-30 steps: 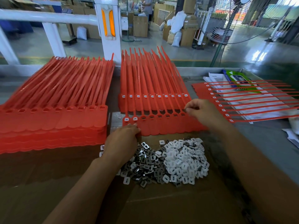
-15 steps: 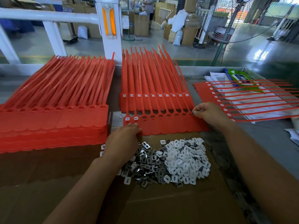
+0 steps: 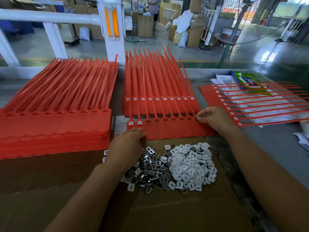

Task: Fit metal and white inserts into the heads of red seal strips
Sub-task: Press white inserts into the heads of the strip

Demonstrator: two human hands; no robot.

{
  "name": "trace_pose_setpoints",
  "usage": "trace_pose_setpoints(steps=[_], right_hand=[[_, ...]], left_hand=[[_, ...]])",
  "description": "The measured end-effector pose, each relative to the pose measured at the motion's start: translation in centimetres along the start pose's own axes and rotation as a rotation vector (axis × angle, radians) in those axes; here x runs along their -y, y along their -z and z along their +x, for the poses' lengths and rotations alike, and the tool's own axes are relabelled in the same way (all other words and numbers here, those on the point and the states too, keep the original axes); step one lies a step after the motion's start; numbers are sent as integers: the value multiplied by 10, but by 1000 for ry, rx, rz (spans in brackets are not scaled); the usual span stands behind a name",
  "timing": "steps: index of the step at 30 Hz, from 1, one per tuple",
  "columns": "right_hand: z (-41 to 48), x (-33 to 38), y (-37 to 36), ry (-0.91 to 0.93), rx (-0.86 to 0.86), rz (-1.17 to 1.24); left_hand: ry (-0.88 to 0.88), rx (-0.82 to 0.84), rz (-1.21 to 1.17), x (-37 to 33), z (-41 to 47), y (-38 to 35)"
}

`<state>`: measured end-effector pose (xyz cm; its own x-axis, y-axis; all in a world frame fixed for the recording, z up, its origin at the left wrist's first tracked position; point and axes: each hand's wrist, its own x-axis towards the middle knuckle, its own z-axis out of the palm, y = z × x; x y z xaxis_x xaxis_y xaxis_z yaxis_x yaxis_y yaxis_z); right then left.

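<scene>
Front strip row [image 3: 168, 129]: red, tabs overlapping the far edge of the cardboard [image 3: 167, 211].
Left hand [image 3: 127, 146]: fingers extended, pressing the row's near-left corner.
Right hand [image 3: 212, 118]: thumb and forefinger pinch the row's right-end head.
Inserts: metal pile [image 3: 148, 169] touches white pile [image 3: 190, 166], between forearms.
Open room: bare cardboard nearside; narrow gap to left stack [image 3: 55, 118].

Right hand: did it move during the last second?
Yes, slightly. Judged against the front sheet of red seal strips, the right hand shifted rightward and toward the person, to the sheet's rightmost head.
</scene>
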<state>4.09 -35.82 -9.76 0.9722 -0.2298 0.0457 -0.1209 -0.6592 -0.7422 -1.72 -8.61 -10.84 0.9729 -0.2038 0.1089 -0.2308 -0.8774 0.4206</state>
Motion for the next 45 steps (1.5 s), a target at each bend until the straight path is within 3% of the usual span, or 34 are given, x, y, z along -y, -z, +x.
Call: trace_pose_setpoints(steps=[13,28,36,41,45], right_hand=[[5,6,-3,-85,-53,-26],[6,6,2,-128,25,22],[5,4,-3,-99,-38,-24],[-4,16,1,22,-129,-82],[-28,38,-2,192,87,-160]], left_hand=[[-7,3,-3,1,1,0],[-1,-2,5,1,1,-1],[-7,-3,16,2,1,-1],[-8,-7,17,1,0,0],[-15,-10,21,1,1,0]])
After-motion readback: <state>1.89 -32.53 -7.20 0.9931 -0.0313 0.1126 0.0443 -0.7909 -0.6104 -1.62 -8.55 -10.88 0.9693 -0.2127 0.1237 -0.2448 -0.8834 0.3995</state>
